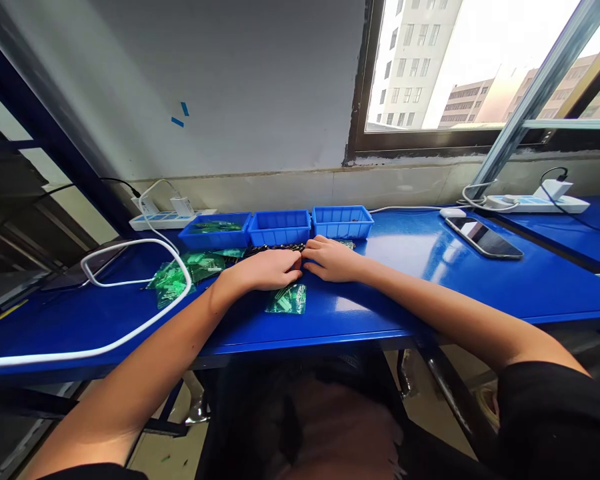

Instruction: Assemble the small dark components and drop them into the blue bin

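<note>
My left hand [276, 269] rests low over the blue table, its fingers curled inward with the thumb close to them. Facing it, almost fingertip to fingertip, is my right hand [334, 260], also with bent fingers. Whatever the fingertips hold is too small or hidden to make out. A pile of small black parts [265, 249] lies just behind both hands and is partly covered by them. Just in front of my left hand, a clear green-printed packet [287, 300] with pale pieces inside lies flat. More such packets [175, 283] are heaped left of my left wrist.
Behind the pile stand three blue bins: the left bin [215, 230] holds green packets, beside the middle bin [280, 228] and right bin [343, 221]. A white tubular loop [130, 340] crosses the left side. At right lie a phone [484, 238] and a power strip [535, 203].
</note>
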`<state>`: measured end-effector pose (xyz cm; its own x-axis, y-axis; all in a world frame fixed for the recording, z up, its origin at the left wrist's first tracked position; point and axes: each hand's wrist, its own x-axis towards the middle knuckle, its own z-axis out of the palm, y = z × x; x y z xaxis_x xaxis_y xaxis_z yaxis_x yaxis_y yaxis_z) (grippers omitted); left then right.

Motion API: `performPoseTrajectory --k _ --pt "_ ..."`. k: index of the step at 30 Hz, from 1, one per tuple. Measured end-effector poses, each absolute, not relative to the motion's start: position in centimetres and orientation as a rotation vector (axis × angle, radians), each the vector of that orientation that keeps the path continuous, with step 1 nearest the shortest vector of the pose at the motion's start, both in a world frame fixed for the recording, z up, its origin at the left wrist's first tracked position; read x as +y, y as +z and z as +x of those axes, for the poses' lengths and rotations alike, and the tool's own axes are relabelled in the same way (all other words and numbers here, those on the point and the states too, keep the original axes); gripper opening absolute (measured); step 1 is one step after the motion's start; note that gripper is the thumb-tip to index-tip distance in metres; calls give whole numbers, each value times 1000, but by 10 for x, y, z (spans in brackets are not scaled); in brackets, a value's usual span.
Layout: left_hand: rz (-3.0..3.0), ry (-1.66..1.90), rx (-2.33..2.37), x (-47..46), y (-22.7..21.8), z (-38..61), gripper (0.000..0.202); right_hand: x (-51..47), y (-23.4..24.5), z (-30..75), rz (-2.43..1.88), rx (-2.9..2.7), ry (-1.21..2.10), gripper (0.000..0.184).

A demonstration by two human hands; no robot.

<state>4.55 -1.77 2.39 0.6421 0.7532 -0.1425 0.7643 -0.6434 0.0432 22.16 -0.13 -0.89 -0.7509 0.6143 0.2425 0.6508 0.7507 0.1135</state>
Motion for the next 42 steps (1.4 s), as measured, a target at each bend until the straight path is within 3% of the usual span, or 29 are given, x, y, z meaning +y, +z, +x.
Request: performPoseTrajectory --k 12,24,42 --pt "2674 473 1363 4 6 42 13 -3 -13 220 -1005 -2637 -234 29" --pt "2698 240 1419 -13 12 55 22 -6 -8 218 -1063 -2612 -193 12" --pt "2729 125 1531 -16 16 54 31 -7 -11 216 -1265 -2414 -263 14"
